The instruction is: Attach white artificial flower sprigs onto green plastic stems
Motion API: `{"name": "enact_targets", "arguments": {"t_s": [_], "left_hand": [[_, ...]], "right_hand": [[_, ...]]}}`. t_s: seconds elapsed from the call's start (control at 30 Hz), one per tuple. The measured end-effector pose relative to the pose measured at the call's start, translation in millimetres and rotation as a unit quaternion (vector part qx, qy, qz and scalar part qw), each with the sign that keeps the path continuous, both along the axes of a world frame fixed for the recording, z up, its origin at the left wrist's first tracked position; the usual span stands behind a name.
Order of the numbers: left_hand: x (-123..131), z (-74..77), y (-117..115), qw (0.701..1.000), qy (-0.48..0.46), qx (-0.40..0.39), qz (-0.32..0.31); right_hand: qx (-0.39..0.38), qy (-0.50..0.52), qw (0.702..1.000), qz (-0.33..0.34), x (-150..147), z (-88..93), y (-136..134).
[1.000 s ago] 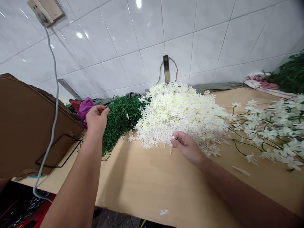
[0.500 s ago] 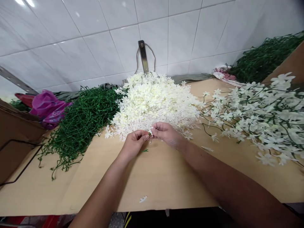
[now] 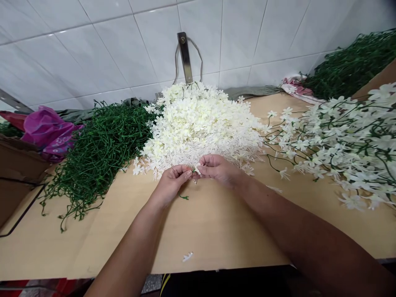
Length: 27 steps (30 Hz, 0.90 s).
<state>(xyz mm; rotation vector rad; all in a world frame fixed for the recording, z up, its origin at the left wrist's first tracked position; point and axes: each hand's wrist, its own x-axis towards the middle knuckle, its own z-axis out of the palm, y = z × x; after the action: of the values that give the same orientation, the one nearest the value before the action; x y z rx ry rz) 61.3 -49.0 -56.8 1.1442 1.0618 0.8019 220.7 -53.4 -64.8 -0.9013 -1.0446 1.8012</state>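
My left hand (image 3: 173,181) pinches a green plastic stem (image 3: 193,170), mostly hidden by the fingers, with another green tip (image 3: 184,197) showing below the hand. Close beside it, my right hand (image 3: 221,170) is closed on a small white artificial flower (image 3: 198,168). Flower and stem meet between the fingertips; how far one is pushed into the other I cannot tell. Just behind both hands rises a heap of loose white flowers (image 3: 198,115), their thin pale stamens facing me. A pile of green stems (image 3: 105,144) lies to the left of the heap.
White flowers on green stems (image 3: 337,148) spread across the right side. A purple plastic bag (image 3: 51,132) and a cardboard box (image 3: 18,177) stand left. A metal bracket (image 3: 185,57) rises behind the heap. One white scrap (image 3: 187,257) lies near the table's (image 3: 222,243) front edge.
The camera view has shifted slightly. Both hands stay together at the same spot, still pinching the flower and the stem, with only small finger movement.
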Motion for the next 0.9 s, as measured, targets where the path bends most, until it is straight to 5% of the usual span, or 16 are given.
{"name": "enact_targets", "arguments": {"t_s": [0.1,0.27,0.9], "left_hand": [[0,-0.3,0,1.000,0.001,0.006,-0.004],[-1,-2.8,2,0.999,0.033,0.036,0.004],[-6,0.1,8,0.995,0.073,0.018,-0.065]], "right_hand": [[0.107,-0.114,0.987,-0.032,-1,-0.9,1],[0.254,-0.293,0.917,-0.093,-5,1.5,-2],[0.239,-0.269,0.928,-0.100,-18,-9.4,-7]]}}
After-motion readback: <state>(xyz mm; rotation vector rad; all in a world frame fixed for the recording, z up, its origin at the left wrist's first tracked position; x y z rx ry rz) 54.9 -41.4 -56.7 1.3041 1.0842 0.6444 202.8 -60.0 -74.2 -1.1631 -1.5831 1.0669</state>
